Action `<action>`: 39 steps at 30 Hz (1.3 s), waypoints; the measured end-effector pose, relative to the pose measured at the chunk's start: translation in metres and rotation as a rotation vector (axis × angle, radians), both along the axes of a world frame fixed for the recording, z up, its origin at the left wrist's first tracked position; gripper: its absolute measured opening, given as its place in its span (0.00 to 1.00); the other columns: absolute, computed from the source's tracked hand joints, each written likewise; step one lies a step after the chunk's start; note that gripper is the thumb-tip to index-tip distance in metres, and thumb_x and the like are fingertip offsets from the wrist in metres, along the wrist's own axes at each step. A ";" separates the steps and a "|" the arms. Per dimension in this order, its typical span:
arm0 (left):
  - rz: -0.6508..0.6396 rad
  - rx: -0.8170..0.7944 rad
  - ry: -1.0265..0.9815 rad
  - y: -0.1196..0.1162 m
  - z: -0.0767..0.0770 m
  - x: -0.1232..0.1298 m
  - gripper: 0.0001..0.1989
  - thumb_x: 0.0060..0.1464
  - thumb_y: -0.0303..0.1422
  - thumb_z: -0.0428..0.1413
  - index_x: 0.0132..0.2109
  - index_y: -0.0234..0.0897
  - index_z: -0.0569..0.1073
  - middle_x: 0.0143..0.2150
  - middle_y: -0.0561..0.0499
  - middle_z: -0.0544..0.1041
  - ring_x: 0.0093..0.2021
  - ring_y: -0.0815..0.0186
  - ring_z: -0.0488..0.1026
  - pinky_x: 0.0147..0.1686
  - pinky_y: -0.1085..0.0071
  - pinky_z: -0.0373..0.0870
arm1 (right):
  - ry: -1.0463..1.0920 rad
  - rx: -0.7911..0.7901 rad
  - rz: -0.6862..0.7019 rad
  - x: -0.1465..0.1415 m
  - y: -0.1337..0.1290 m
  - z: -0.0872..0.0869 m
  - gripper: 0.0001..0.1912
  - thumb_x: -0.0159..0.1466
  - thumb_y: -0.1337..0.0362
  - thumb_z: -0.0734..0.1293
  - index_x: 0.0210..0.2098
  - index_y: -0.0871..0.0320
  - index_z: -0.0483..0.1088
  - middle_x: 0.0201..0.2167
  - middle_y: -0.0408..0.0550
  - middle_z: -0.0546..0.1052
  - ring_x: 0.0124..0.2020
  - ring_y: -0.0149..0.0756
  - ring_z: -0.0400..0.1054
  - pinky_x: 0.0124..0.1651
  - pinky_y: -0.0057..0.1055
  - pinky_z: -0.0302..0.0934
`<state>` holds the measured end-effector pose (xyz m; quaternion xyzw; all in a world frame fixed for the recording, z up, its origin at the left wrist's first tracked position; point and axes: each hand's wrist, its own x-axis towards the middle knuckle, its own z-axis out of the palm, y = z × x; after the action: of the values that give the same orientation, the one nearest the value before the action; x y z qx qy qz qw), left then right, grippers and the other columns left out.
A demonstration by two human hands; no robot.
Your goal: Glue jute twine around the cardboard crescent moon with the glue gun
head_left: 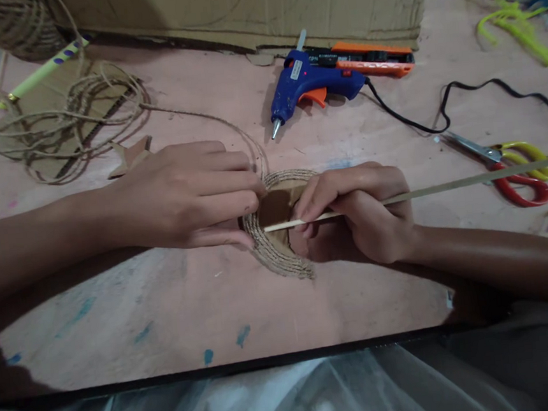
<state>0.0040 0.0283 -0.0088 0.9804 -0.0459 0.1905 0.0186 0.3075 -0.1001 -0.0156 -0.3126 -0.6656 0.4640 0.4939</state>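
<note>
A crescent-shaped piece of cardboard (271,204), covered along its curve with rows of brown twine (279,261), lies flat on the table. My left hand (191,190) grips its left outer edge, the thumb below and the fingers bunched above. A twine strand (211,116) runs from the crescent's top back to a loose tangle (81,113). In my right hand (373,213) is a thin wooden stick (464,182), pinched near its tip. That tip touches or hovers just over the inner rows of twine; I cannot tell which. The fingers hide part of the crescent's right side.
Behind the hands lie a blue glue gun (309,84) with a black cord (405,117) and an orange cutter (376,59). Scissors (520,171) rest at right, under the stick's far end. A cardboard star (130,155), a twine roll (13,27) and a cardboard box (333,5) stand around.
</note>
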 end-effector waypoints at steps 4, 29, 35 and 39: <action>0.022 -0.012 0.036 0.000 0.001 -0.001 0.26 0.94 0.58 0.51 0.48 0.47 0.77 0.48 0.49 0.91 0.49 0.54 0.88 0.46 0.53 0.77 | -0.022 0.048 0.022 -0.001 0.002 -0.001 0.21 0.78 0.79 0.63 0.41 0.55 0.87 0.36 0.43 0.89 0.36 0.31 0.87 0.44 0.25 0.82; -0.011 0.028 -0.015 -0.001 0.005 0.003 0.26 0.96 0.53 0.48 0.49 0.44 0.77 0.49 0.48 0.90 0.49 0.56 0.85 0.46 0.56 0.77 | -0.033 -0.014 0.007 0.000 -0.004 -0.001 0.18 0.78 0.77 0.66 0.41 0.54 0.86 0.36 0.43 0.89 0.37 0.33 0.87 0.43 0.26 0.82; 0.005 -0.008 0.026 0.000 0.003 0.003 0.27 0.96 0.55 0.46 0.49 0.46 0.77 0.51 0.49 0.91 0.48 0.56 0.87 0.46 0.55 0.76 | -0.013 -0.063 0.008 0.001 -0.004 0.000 0.18 0.77 0.77 0.67 0.38 0.54 0.85 0.35 0.43 0.90 0.35 0.32 0.87 0.41 0.24 0.81; -0.009 0.003 0.004 -0.001 0.003 0.002 0.26 0.96 0.53 0.47 0.49 0.45 0.76 0.50 0.49 0.90 0.47 0.55 0.86 0.44 0.55 0.75 | -0.016 0.014 -0.002 0.000 -0.002 -0.001 0.18 0.78 0.78 0.67 0.40 0.55 0.86 0.35 0.42 0.89 0.37 0.32 0.88 0.45 0.25 0.83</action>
<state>0.0059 0.0268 -0.0060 0.9806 -0.0506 0.1885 0.0181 0.3077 -0.1022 -0.0162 -0.3136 -0.6723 0.4563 0.4914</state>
